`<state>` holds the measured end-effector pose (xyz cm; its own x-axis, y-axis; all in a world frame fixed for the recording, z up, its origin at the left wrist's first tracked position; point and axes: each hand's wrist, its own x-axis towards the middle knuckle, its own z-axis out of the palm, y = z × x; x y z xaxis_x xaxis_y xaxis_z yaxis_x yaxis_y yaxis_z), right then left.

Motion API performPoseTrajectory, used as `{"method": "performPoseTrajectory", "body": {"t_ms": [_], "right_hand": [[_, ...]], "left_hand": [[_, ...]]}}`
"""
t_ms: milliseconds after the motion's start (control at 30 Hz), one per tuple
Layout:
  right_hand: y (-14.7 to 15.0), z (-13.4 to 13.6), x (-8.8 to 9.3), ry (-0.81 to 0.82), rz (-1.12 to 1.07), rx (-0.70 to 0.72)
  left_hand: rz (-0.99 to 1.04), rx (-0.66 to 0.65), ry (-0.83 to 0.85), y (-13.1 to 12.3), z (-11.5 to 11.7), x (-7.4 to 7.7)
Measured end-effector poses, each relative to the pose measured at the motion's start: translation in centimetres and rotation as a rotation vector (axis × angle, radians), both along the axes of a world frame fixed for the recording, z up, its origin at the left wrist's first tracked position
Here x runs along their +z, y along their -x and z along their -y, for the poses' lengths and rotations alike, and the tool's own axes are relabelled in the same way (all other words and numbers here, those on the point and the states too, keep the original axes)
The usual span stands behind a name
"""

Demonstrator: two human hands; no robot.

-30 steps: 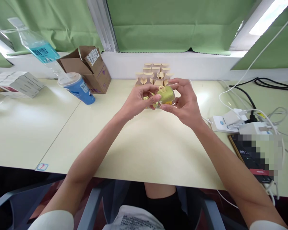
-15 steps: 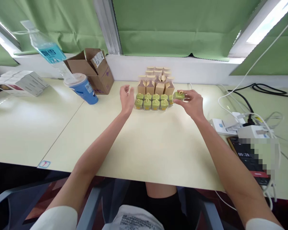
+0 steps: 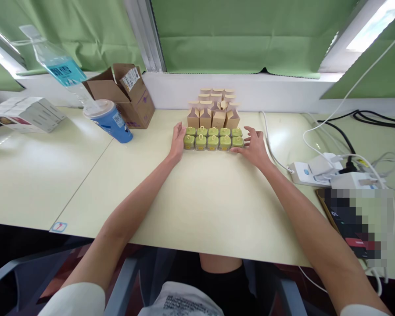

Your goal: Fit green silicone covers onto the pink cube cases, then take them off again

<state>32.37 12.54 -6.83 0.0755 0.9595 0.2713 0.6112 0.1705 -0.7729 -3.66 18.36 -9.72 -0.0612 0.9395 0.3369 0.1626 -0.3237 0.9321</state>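
Several small green jars (image 3: 213,138) with yellow loop tops stand in two rows on the pale table (image 3: 197,206). My left hand (image 3: 177,142) rests flat against the left end of the rows, fingers stretched out. At the right end my right hand (image 3: 255,147) lies open, its fingertips touching the end jar (image 3: 237,141). Neither hand holds anything. Behind the jars stand several small tan cardboard boxes (image 3: 213,112).
An open brown carton (image 3: 125,94), a blue cup (image 3: 109,119) and a tilted water bottle (image 3: 57,66) stand at the back left. White boxes (image 3: 26,115) lie far left. A power strip, adapters and cables (image 3: 332,169) crowd the right, with a dark device (image 3: 349,224) nearer me.
A second ago both hands held one green jar above the table. My right hand set it down at the right end of the rows, and both hands now press flat against the two ends.
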Motion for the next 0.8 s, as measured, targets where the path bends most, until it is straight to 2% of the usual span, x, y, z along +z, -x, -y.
{"method": "performPoseTrajectory", "body": {"t_ms": [100,233,367,533,667,800], "right_hand": [[0.0,-0.8,-0.5,0.011,-0.084,0.093],[1.6,-1.4,-0.3,0.019,-0.365,0.195],[3.4,-1.6,0.0,-0.006,-0.405,0.143],[3.3,-2.2,-0.9,-0.001,-0.386,0.031],[3.2,-2.6,-1.7,0.0,-0.408,0.016],[3.6,-2.8,-2.1,-0.028,-0.443,0.012]], "left_hand": [[0.076,-0.028,0.121,0.2,-0.3,-0.2],[0.104,-0.064,0.158,0.0,-0.3,0.0],[0.116,-0.097,0.143,0.0,-0.3,0.0],[0.14,-0.167,0.117,0.1,-0.1,0.2],[0.133,-0.222,0.145,0.3,-0.1,0.6],[0.13,-0.217,0.16,0.3,-0.2,0.5]]}}
